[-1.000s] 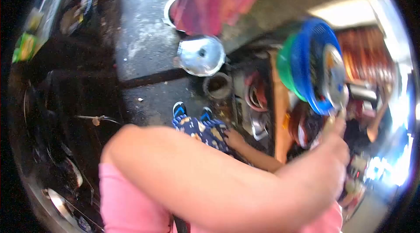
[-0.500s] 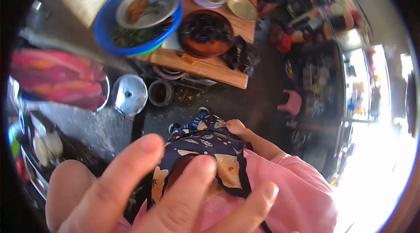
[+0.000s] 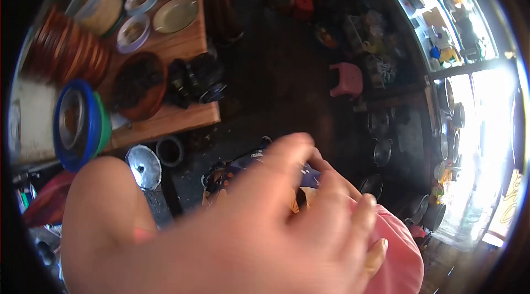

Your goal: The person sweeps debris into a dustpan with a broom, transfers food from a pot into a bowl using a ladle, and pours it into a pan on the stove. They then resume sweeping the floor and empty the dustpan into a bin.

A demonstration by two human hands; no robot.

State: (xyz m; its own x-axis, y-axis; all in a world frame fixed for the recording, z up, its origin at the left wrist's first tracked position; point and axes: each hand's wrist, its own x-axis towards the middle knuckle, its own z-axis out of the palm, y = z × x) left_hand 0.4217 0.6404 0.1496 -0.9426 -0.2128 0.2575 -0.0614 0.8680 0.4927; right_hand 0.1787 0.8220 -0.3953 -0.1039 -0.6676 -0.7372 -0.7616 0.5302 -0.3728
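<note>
My left hand is raised close to the camera and blurred, its fingers stretched out and partly apart with nothing in them. The bent elbow of the same arm shows at the lower left. Behind those fingers, my right forearm reaches down in front of my body, and the right hand itself is mostly covered. A dark floral apron lies over my front, above a pink shirt.
On the left, a wooden table carries a blue basin, a brown bowl with dark contents, stacked brown bowls and plates. A metal lid lies below. A pink stool stands at right.
The view has swung right, so the table sits farther left. My left hand has shifted right across the view and now covers my right hand, which was at the apron's edge.
</note>
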